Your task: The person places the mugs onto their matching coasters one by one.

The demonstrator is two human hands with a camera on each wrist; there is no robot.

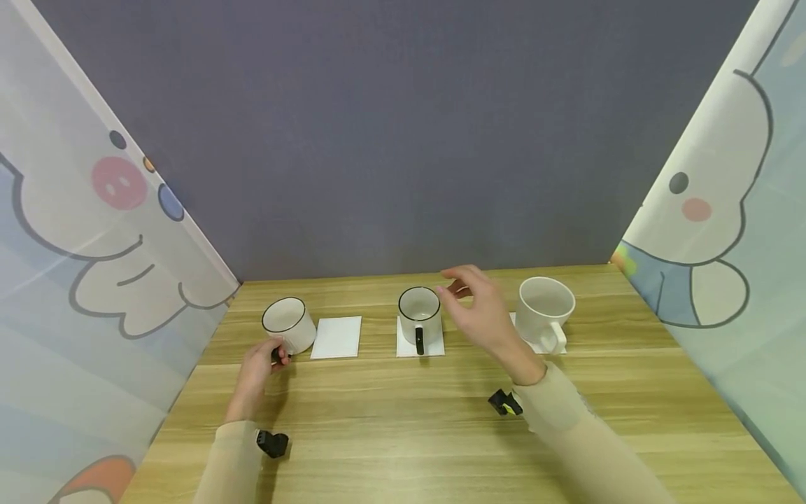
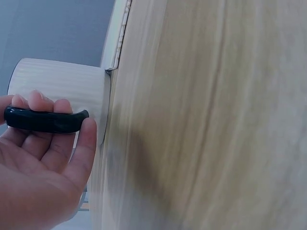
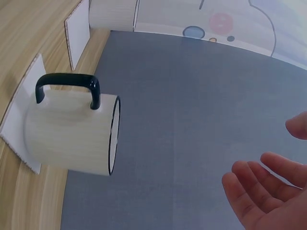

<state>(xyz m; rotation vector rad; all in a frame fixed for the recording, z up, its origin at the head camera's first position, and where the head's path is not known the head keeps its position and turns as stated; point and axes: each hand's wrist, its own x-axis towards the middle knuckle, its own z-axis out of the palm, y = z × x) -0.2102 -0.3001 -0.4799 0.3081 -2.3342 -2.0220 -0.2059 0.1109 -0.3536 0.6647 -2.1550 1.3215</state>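
Observation:
At the table's left, my left hand (image 1: 257,367) grips the black handle (image 2: 45,120) of a white mug (image 1: 290,325) with a dark rim. This mug stands on the wood, just left of a bare white square coaster (image 1: 336,337). A second white mug (image 1: 420,311) with a dark rim and black handle (image 3: 67,81) stands on its own coaster (image 1: 434,348) in the middle. Beside and above that mug hovers my right hand (image 1: 481,311), fingers loosely bent and apart, holding nothing. Farther right, an all-white mug (image 1: 544,308) rests on a coaster.
Behind the wooden table (image 1: 390,434) rises a dark grey panel (image 1: 403,140). Cartoon-printed sheets flank it, one on the left (image 1: 57,280) and one on the right (image 1: 768,266). Small black devices sit at both wrists (image 1: 273,443).

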